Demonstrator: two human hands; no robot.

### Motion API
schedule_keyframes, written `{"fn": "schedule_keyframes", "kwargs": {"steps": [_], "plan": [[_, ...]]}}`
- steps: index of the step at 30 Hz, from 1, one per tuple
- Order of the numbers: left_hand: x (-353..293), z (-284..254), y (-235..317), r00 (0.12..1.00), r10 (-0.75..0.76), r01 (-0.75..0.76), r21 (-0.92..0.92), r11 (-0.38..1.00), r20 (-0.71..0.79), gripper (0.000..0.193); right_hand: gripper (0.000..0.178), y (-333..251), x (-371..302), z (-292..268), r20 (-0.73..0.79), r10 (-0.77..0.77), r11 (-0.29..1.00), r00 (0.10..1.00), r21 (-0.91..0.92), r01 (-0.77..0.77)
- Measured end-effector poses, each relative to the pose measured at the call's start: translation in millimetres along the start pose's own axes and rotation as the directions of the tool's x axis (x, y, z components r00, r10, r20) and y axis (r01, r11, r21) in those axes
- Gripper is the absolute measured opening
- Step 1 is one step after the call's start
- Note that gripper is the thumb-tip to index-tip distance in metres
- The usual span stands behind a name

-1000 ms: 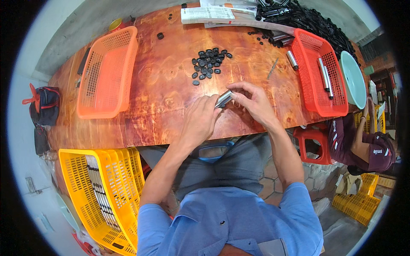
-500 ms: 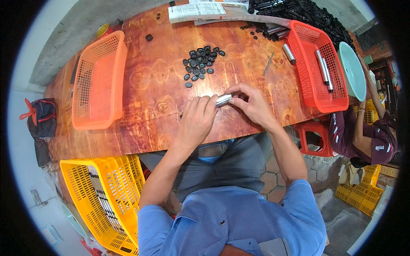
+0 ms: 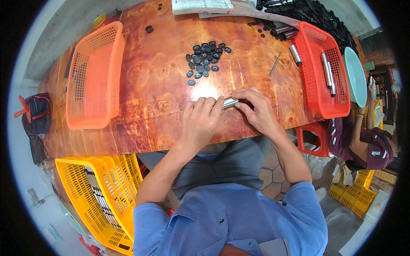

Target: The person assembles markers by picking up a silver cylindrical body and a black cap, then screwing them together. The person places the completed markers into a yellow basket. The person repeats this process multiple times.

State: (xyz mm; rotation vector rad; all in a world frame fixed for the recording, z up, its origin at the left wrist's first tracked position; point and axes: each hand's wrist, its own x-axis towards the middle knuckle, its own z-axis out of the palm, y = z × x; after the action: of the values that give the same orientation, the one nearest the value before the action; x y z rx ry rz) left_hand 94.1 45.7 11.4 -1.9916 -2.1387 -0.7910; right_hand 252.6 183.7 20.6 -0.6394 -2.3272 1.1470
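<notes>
A shiny silver metal tube (image 3: 229, 103) lies across between my two hands, just above the table near its front edge. My left hand (image 3: 201, 117) is closed around its left part, which the fingers cover. At the tube's right end, my right hand (image 3: 256, 109) pinches it between thumb and fingers. Beyond my hands sits a loose pile of small oval black plastic caps (image 3: 207, 57). A thin metal rod (image 3: 275, 64) lies on the table to the right, beside another silver tube with a black end (image 3: 295, 55).
An orange basket (image 3: 114, 81) stands at left; a red basket (image 3: 304, 70) with tubes stands at right, beside a pale green basin (image 3: 355, 77). Black parts (image 3: 316, 21) are heaped far right. A yellow crate (image 3: 64, 170) sits lower left. A person in maroon (image 3: 369, 149) is at right.
My view has shifted slightly. Both hands still hold the silver tube, which now lies a little flatter, with less of it showing between them.
</notes>
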Motion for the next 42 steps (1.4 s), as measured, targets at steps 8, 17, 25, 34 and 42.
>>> {"fn": "schedule_keyframes", "kwargs": {"steps": [8, 17, 25, 34, 42], "plan": [[2.9, -3.6, -5.7, 0.999, 0.036, -0.036, -0.005, 0.999, 0.037, 0.034, 0.026, -6.2, 45.8, 16.9, -0.166, -0.043, 0.958, 0.985, -0.287, -0.007], [4.6, 2.3, -16.6, 0.998, -0.056, 0.063, -0.193, 0.979, 0.041, 0.037, 0.035, 4.8, 56.2, 48.0, -0.210, -0.027, 0.870, 0.977, -0.486, -0.081], [-2.3, 1.4, -14.5, 0.995, -0.021, 0.040, -0.204, 0.978, 0.094, 0.040, 0.046, 8.4, 49.8, 49.2, -0.174, -0.039, 0.867, 0.984, -0.496, -0.054], [-0.9, -3.1, -14.4, 0.982, 0.027, -0.025, -0.015, 1.000, 0.188, 0.033, 0.039, 14.0, 60.1, 49.6, -0.184, -0.019, 0.905, 0.983, -0.421, -0.062], [3.1, -23.9, -1.3, 0.881, -0.446, 0.428, -0.670, 0.606, 0.159, 0.043, 0.043, 54.5, 46.1, 45.9, -0.318, 0.363, 0.866, 0.876, 0.463, -0.191]]}}
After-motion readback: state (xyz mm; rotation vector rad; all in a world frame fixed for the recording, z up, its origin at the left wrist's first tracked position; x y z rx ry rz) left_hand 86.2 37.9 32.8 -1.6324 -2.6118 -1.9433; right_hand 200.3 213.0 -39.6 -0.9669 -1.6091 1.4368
